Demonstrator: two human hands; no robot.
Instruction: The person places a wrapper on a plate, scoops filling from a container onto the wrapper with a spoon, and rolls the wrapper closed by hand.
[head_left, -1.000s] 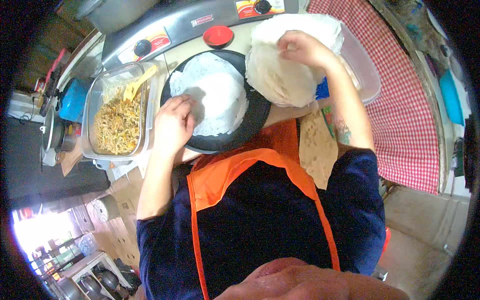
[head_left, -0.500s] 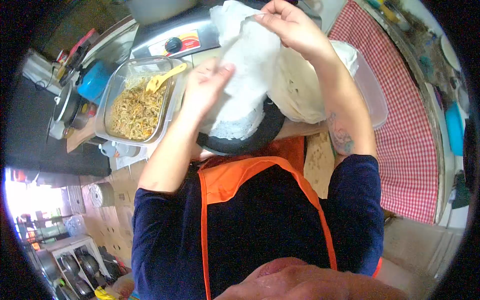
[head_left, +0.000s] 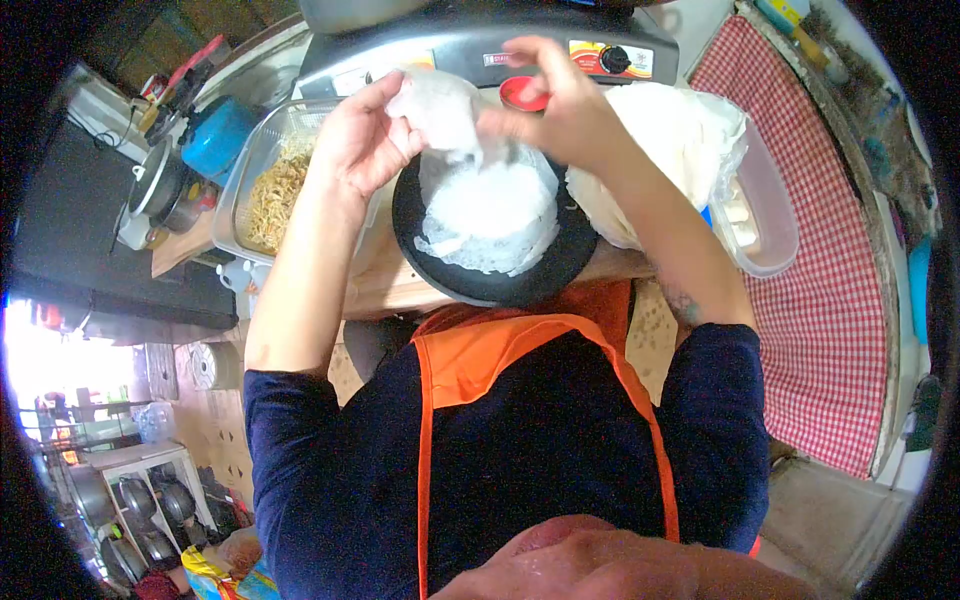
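In the head view, the left hand (head_left: 368,142) grasps a crumpled thin white sheet (head_left: 438,110) between thumb and fingers, above the far edge of a round black board (head_left: 500,288). The right hand (head_left: 562,112) is blurred, its fingers spread beside that sheet; whether it grips the edge, I cannot tell. More white sheets (head_left: 490,215) lie on the board. A red dish (head_left: 515,95) sits beyond, a pale stack (head_left: 665,145) to the right, and a clear container of shredded food (head_left: 275,205) to the left
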